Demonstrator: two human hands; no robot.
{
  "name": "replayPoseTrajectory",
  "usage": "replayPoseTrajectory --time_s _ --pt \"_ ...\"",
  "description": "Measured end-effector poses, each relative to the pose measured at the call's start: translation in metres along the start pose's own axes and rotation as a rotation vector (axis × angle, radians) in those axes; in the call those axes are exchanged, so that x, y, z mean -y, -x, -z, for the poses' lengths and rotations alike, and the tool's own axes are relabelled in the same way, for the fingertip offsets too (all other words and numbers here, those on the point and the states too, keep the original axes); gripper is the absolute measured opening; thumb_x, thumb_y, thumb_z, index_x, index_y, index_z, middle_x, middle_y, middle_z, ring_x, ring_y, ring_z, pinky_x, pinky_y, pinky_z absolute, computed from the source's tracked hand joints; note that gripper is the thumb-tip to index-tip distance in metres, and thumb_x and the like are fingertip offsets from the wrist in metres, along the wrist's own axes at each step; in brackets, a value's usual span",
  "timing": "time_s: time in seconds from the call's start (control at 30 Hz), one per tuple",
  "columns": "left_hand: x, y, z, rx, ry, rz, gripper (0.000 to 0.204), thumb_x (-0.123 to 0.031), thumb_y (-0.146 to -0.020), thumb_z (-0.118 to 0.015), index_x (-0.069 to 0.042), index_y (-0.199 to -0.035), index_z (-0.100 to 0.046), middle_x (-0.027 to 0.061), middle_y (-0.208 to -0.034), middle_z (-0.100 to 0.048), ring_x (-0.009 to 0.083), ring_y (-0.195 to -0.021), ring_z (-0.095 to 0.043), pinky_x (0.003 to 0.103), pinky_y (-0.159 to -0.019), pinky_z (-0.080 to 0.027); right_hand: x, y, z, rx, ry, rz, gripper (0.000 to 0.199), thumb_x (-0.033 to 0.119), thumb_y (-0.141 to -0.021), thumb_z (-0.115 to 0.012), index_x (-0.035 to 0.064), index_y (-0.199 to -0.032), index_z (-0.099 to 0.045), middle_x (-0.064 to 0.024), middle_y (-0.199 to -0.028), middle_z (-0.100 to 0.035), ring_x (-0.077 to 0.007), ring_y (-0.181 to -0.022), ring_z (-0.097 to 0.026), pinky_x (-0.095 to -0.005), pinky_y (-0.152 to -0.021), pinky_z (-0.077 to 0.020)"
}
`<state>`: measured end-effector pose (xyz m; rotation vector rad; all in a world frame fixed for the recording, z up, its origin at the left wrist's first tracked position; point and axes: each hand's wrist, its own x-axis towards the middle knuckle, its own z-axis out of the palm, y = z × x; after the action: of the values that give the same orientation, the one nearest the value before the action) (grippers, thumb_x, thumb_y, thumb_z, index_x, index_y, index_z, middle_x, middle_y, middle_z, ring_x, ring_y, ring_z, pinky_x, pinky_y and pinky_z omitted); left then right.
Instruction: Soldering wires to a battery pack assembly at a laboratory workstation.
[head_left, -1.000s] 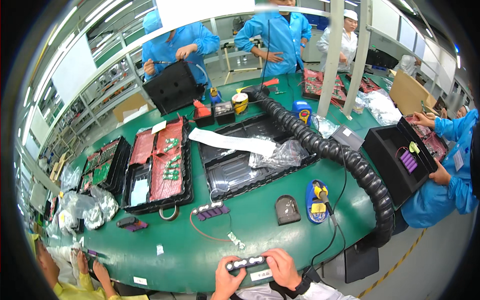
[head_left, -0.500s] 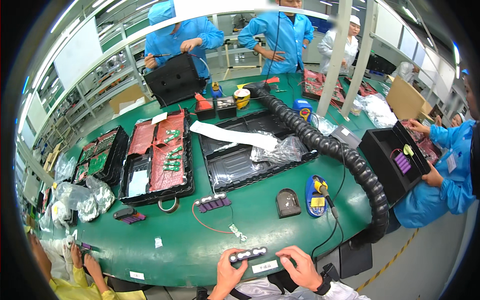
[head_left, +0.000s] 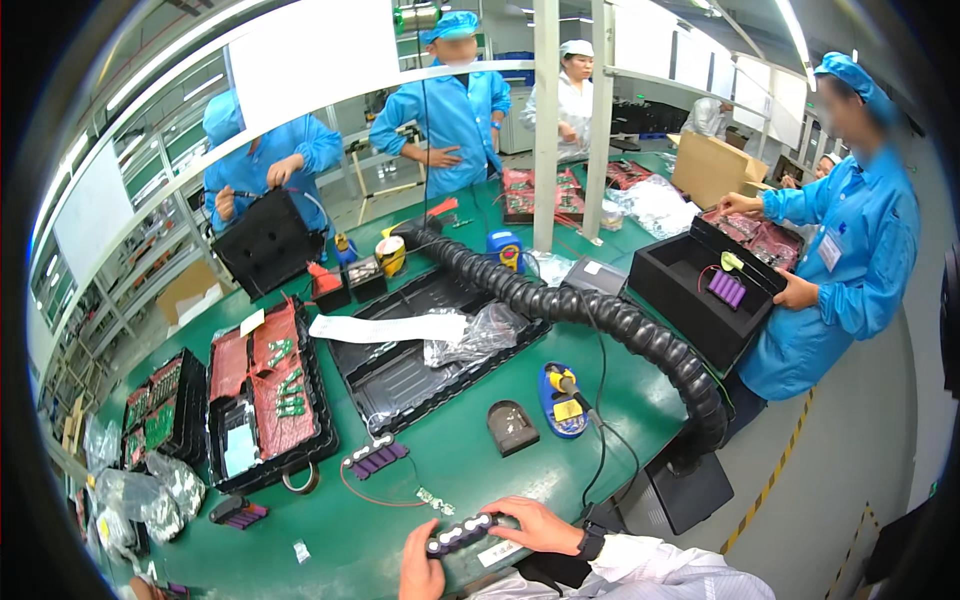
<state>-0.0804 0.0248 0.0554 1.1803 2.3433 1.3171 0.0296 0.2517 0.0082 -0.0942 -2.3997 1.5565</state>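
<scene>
Left hand (head_left: 421, 568) gripped the near end of the dark battery pack (head_left: 460, 534) at the green table's (head_left: 470, 460) front edge. Right hand (head_left: 540, 526) clasped its other end, fingers over the top. Beyond, a purple cell pack (head_left: 374, 459) with red wire, then the soldering stand (head_left: 563, 400).

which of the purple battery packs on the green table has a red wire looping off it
The purple pack lying just below the middle black tray; the other one, further left near the plastic bags, shows no wire.
</scene>
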Motion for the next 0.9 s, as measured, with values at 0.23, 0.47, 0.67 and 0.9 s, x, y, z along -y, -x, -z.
replayPoseTrajectory --time_s 0.23,0.47,0.67,0.9 --pt "0.001 -0.034 0.042 -0.047 -0.287 -0.198 0.040 0.011 -0.082 -0.061 -0.003 -0.119 -0.068 0.0148 -0.125 -0.066 0.0370 -0.120 -0.060 0.044 -0.104 -0.049 -0.003 -0.010 -0.012 0.043 0.055 0.106 0.040 0.023 -0.093 -0.077 0.0080 -0.129 -0.066 -0.0121 -0.114 -0.071 -0.0309 -0.103 -0.067 -0.0401 -0.091 -0.0510" --pt "0.026 -0.072 0.026 0.113 -0.345 -0.344 0.046 -0.025 -0.088 -0.077 -0.010 -0.130 -0.065 0.0098 -0.143 -0.059 0.0368 -0.140 -0.047 0.048 -0.115 -0.041 -0.011 -0.007 -0.007 -0.034 0.041 0.143 0.035 0.015 -0.087 -0.081 0.0062 -0.118 -0.069 -0.0134 -0.105 -0.072 -0.0339 -0.094 -0.068 -0.0399 -0.078 -0.0531" --pt "0.042 -0.072 0.015 0.186 -0.388 -0.380 0.048 -0.028 -0.086 -0.080 -0.014 -0.130 -0.068 0.0047 -0.144 -0.059 0.0329 -0.142 -0.047 0.047 -0.115 -0.040 -0.003 -0.005 0.002 -0.018 0.065 0.118 0.034 0.013 -0.085 -0.081 0.0065 -0.115 -0.070 -0.0143 -0.105 -0.072 -0.0346 -0.094 -0.067 -0.0421 -0.081 -0.0519" --pt "0.053 -0.071 0.010 0.178 -0.320 -0.443 0.035 -0.024 -0.088 -0.077 -0.010 -0.120 -0.072 0.0055 -0.129 -0.068 0.0293 -0.129 -0.057 0.045 -0.110 -0.045 0.002 -0.007 0.003 0.007 0.069 0.087 0.033 0.012 -0.085 -0.081 0.0027 -0.114 -0.069 -0.0149 -0.109 -0.074 -0.0364 -0.101 -0.068 -0.0418 -0.090 -0.0515"
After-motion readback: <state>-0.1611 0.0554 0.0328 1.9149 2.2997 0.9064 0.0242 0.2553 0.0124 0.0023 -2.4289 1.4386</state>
